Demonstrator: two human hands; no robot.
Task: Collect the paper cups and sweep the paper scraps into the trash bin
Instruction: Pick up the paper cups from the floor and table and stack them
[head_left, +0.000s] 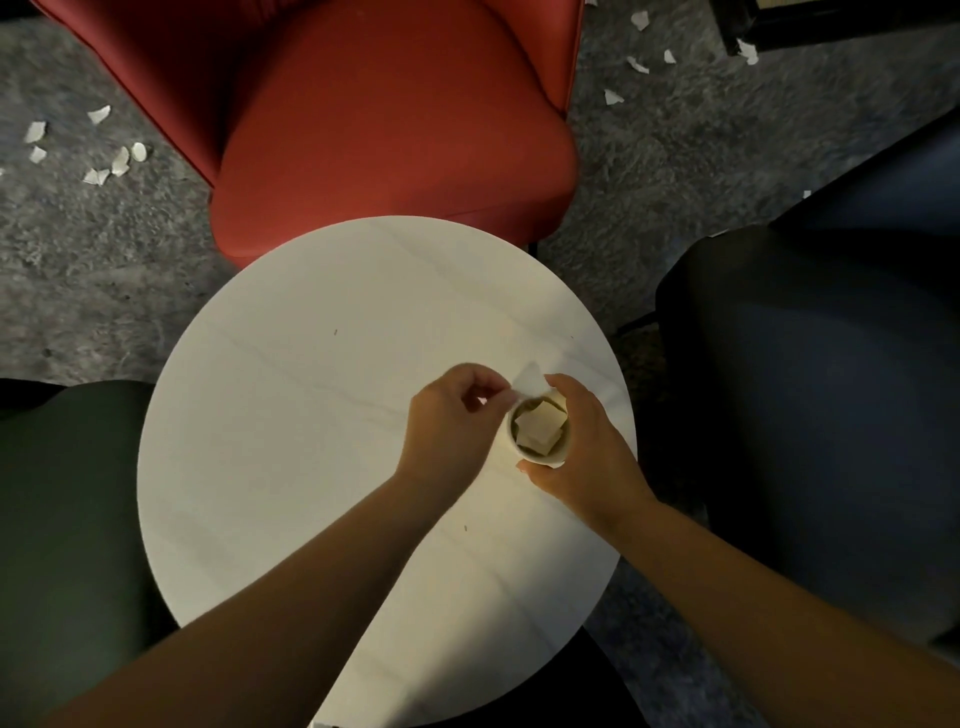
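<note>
Can't make out the cup's (540, 431) sides, my hands cover them. Right hand (582, 447) wraps around it over the round white desk (311, 415); left hand (447, 421) pinches one paper scrap (529, 382) at the rim. Folded scraps sit inside. Grey carpet (104, 270), red chair (363, 114), around a dozen scraps on the floor (117, 161).

**One head view, steep and close**

Worn on the head, aimed almost straight down over the near edge of a round table (311, 415). Close enough for both forearms to fill the near part. Wide-angle: takes in a red chair (384, 130) far, dark seats left and right, carpet around.
</note>
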